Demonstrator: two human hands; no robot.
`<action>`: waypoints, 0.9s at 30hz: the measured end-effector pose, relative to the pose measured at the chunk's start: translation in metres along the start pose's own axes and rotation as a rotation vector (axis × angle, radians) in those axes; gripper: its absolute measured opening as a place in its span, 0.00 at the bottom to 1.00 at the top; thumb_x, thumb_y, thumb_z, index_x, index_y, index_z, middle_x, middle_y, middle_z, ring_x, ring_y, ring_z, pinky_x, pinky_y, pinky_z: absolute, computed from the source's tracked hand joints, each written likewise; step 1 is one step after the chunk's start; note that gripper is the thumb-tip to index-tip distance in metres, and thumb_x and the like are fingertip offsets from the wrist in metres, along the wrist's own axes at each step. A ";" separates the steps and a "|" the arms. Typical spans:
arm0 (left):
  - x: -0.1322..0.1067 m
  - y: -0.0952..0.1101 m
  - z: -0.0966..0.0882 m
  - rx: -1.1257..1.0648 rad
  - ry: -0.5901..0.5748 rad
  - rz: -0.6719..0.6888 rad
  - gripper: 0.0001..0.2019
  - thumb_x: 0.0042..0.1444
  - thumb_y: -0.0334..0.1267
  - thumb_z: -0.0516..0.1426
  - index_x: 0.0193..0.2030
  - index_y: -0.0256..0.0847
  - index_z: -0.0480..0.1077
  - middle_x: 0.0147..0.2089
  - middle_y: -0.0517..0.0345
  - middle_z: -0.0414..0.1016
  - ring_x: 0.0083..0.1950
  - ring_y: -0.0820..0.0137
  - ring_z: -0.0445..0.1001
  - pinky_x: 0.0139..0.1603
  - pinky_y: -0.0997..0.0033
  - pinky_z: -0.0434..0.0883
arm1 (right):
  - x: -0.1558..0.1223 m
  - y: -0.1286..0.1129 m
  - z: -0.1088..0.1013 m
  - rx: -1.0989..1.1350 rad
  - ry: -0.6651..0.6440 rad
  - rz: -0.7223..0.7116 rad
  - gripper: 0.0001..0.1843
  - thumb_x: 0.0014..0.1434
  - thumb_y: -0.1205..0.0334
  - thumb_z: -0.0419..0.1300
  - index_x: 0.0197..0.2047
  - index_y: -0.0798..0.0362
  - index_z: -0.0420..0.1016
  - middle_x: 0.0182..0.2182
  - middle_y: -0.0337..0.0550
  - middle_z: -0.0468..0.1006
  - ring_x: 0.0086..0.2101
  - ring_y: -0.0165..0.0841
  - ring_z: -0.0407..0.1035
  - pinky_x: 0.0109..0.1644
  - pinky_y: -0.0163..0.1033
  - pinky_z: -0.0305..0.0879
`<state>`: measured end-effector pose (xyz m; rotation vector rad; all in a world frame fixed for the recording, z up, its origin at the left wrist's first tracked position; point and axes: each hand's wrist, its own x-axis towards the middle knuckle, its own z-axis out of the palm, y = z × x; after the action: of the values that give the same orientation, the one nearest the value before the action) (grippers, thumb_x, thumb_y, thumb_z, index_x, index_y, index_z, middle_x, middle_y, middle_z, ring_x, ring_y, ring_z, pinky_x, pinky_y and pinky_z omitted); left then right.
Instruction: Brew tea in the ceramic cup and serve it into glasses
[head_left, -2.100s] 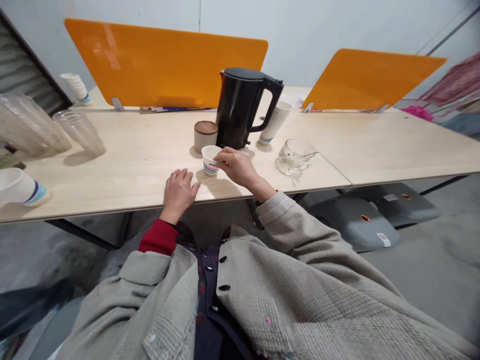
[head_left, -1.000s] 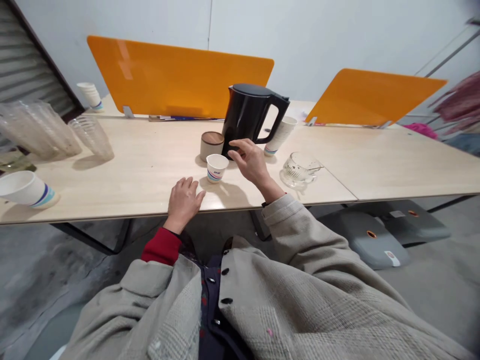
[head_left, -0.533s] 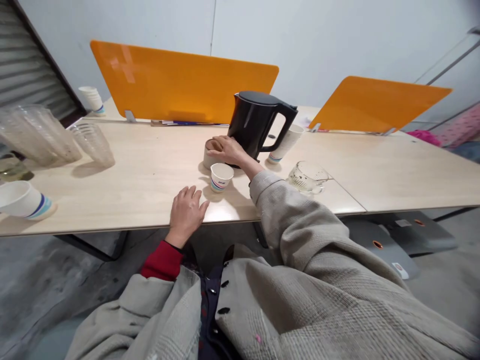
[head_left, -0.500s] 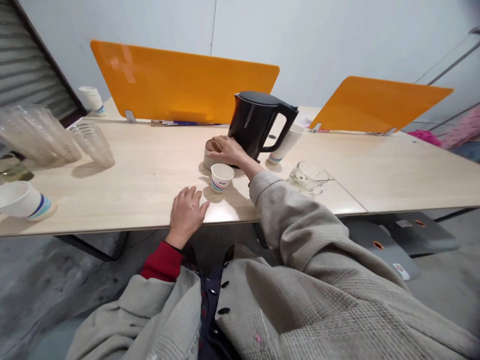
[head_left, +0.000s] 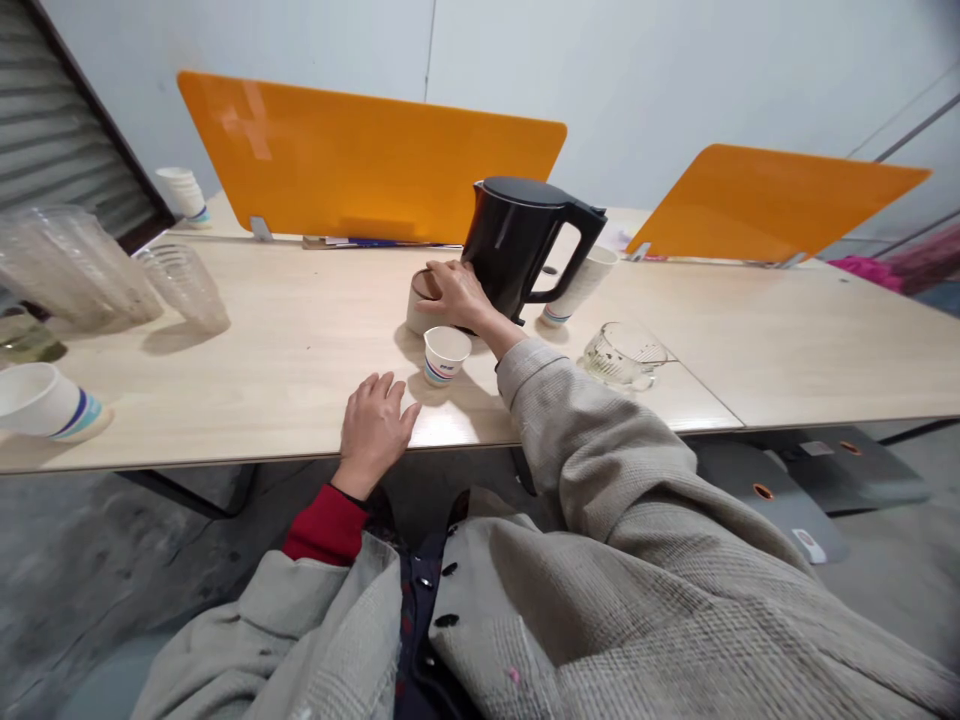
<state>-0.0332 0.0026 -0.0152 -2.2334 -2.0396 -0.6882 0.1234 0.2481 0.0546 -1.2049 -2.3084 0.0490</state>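
My right hand reaches across and is closed over the top of a small round beige container with a brown inside, its thumb at the near rim. What lies inside is mostly hidden by the fingers. Just in front stands a white paper cup with blue and pink stripes, upright and apart from both hands. Behind the right hand is a black electric kettle, its handle to the right. Palm down at the table's front edge rests my left hand, fingers spread and holding nothing.
Right of the kettle leans a stack of paper cups, near a glass cup with dark bits inside. Clear plastic cups and another paper cup are at left. Orange dividers line the table's back.
The view has shifted slightly. Both hands keep almost the same positions, the right on the round container and the left on the table.
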 end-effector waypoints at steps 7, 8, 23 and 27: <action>0.001 0.000 -0.001 -0.021 -0.005 -0.001 0.18 0.73 0.43 0.59 0.63 0.41 0.79 0.73 0.40 0.77 0.76 0.44 0.71 0.75 0.42 0.72 | 0.007 0.012 -0.034 0.034 0.130 -0.095 0.41 0.66 0.42 0.72 0.75 0.49 0.69 0.66 0.62 0.74 0.69 0.66 0.63 0.74 0.79 0.57; 0.001 0.000 -0.001 -0.024 -0.007 -0.003 0.18 0.73 0.44 0.59 0.63 0.40 0.78 0.73 0.40 0.78 0.76 0.44 0.71 0.75 0.43 0.71 | 0.006 0.013 -0.043 0.022 0.153 -0.112 0.41 0.67 0.41 0.71 0.76 0.50 0.69 0.67 0.61 0.74 0.69 0.67 0.62 0.74 0.80 0.57; 0.002 -0.021 0.001 -0.301 0.074 0.079 0.24 0.70 0.53 0.63 0.66 0.44 0.77 0.71 0.46 0.80 0.74 0.51 0.74 0.78 0.45 0.72 | -0.145 -0.061 -0.160 0.066 0.122 -0.280 0.39 0.67 0.45 0.72 0.76 0.43 0.68 0.68 0.53 0.75 0.68 0.62 0.68 0.73 0.76 0.65; -0.005 -0.028 -0.011 -0.590 0.040 0.178 0.31 0.69 0.59 0.63 0.73 0.47 0.73 0.73 0.47 0.78 0.74 0.56 0.76 0.74 0.52 0.77 | -0.175 -0.075 -0.138 0.091 0.018 -0.237 0.45 0.63 0.46 0.75 0.78 0.40 0.67 0.69 0.53 0.73 0.68 0.63 0.67 0.71 0.75 0.66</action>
<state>-0.0637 -0.0021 -0.0146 -2.6087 -1.7459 -1.4516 0.2127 0.0394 0.1167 -0.8779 -2.3891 0.0566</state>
